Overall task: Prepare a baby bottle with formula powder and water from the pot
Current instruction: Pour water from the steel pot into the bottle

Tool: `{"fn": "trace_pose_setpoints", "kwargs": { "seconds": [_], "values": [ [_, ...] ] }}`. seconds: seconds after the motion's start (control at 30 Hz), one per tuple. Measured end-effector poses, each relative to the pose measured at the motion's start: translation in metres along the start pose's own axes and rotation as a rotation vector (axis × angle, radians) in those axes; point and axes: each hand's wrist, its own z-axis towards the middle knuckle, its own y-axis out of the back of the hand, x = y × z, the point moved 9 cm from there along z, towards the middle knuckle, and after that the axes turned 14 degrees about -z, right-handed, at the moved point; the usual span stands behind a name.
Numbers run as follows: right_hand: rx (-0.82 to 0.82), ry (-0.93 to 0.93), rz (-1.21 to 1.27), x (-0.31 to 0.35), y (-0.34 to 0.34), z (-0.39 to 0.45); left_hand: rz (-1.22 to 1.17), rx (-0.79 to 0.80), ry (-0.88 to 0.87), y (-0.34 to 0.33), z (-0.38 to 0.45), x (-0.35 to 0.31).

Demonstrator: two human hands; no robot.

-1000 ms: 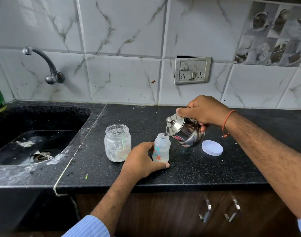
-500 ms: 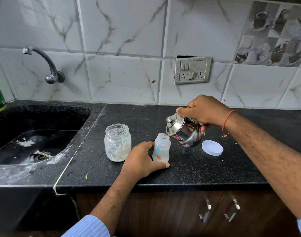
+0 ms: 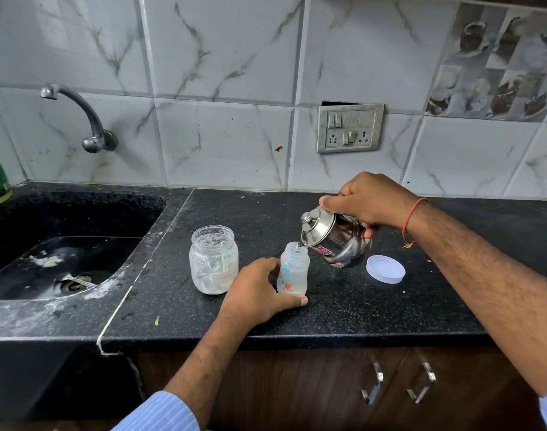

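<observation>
The baby bottle point(image 3: 292, 272), small, translucent and uncapped, with teal and red print on its side, stood upright on the black counter point(image 3: 343, 306), just right of the open glass jar point(image 3: 213, 259). It was gripped low by the curled fingers of the left hand point(image 3: 256, 293). The steel pot point(image 3: 334, 239), lid on, was held tilted by the right hand point(image 3: 370, 202), its spout at the bottle's mouth. A white lid point(image 3: 386, 269) lay nearby.
</observation>
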Motion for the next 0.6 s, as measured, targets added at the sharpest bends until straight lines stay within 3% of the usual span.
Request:
{"fn": "trace_pose_setpoints", "kwargs": {
  "seconds": [0.6],
  "values": [
    [-0.005, 0.000, -0.030, 0.0032, 0.0014, 0.0004, 0.022, -0.005, -0.009, 0.0014, -0.0014, -0.0037]
  ]
}}
